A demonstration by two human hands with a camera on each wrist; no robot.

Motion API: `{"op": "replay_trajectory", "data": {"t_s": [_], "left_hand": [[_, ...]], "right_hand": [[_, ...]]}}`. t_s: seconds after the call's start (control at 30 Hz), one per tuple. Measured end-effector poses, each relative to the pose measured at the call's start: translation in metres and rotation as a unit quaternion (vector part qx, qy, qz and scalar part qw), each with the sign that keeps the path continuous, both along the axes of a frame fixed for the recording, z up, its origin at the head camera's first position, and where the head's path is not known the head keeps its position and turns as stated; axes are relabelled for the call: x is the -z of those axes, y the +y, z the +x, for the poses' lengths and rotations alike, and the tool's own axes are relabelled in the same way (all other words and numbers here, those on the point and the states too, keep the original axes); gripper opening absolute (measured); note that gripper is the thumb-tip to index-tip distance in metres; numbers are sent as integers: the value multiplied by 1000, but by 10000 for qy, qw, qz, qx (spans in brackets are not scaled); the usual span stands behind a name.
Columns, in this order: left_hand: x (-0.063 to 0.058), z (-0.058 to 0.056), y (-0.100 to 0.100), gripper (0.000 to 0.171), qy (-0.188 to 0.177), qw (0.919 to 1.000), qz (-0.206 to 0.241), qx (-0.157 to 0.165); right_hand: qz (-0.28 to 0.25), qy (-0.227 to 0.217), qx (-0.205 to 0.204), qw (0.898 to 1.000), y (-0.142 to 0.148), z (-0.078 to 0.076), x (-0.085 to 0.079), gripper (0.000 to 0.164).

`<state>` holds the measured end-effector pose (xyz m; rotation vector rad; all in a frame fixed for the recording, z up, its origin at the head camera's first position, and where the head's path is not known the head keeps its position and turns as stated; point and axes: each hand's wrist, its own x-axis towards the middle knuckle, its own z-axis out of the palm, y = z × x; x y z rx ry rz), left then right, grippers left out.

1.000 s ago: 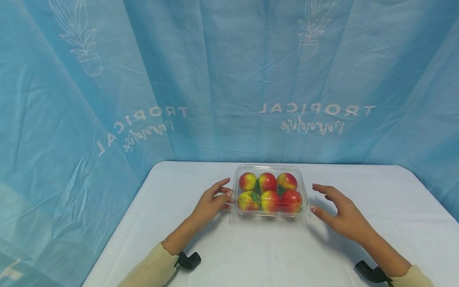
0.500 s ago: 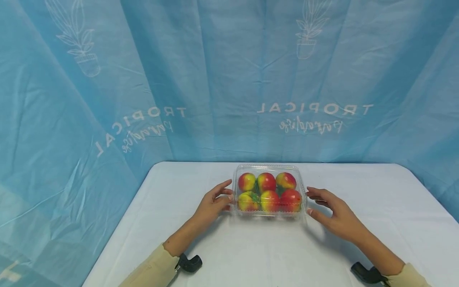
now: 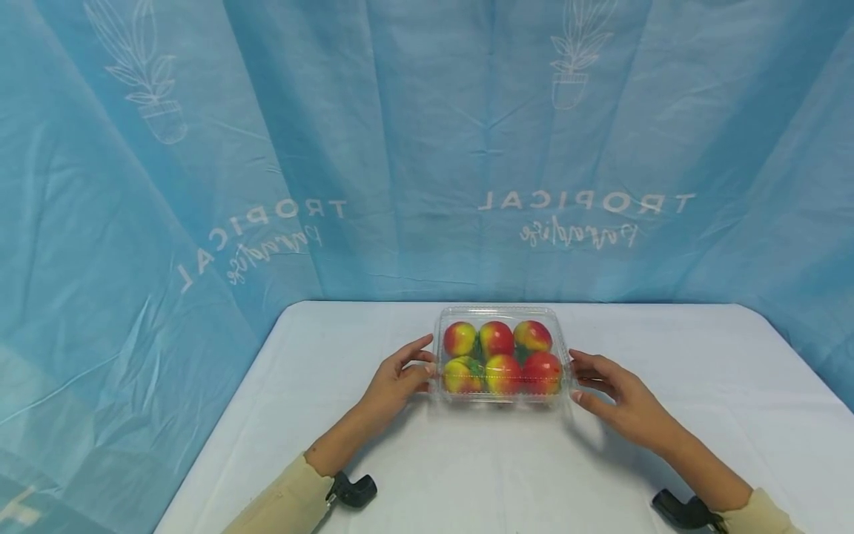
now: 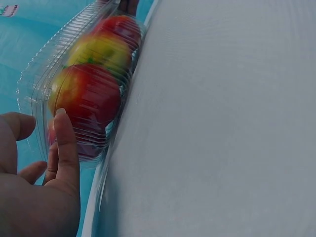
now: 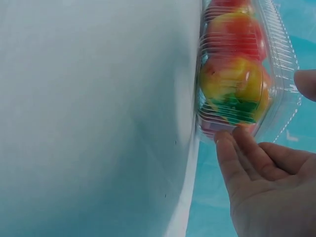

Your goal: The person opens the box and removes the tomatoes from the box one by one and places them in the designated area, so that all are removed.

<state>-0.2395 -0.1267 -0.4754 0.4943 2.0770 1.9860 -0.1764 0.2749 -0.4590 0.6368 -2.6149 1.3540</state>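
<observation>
A clear plastic clamshell box [image 3: 500,312] lies on the table, its lid down over several red-and-yellow fruits [image 3: 497,339] with bits of green between them. At the box's left end is my left hand [image 3: 394,374]; in the left wrist view its thumb [image 4: 66,143] lies along the end wall, the other fingers partly hidden behind. My right hand [image 3: 623,397] is at the opposite end. In the right wrist view, fingertips [image 5: 224,138] meet the lower end wall while the thumb [image 5: 307,84] stands near the rim. Neither hand is wrapped round the box.
White cloth covers the table [image 3: 467,475], and the box sits toward its far edge. Blue printed curtains [image 3: 427,133] hang behind and at the left. Black wrist mounts [image 3: 355,491] stick out under both sleeves.
My right hand has come left, from apart to the box's right end. The left hand has shifted only slightly toward the box, which stays in place.
</observation>
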Motion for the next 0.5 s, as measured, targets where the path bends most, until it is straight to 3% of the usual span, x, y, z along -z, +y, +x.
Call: {"op": "replay_trajectory", "data": {"t_s": [0.5], "left_hand": [[1,0,0,58,11,10000,-54,1]], "right_hand": [[-649,-503,-543,9951,5,-2,7,81]]}}
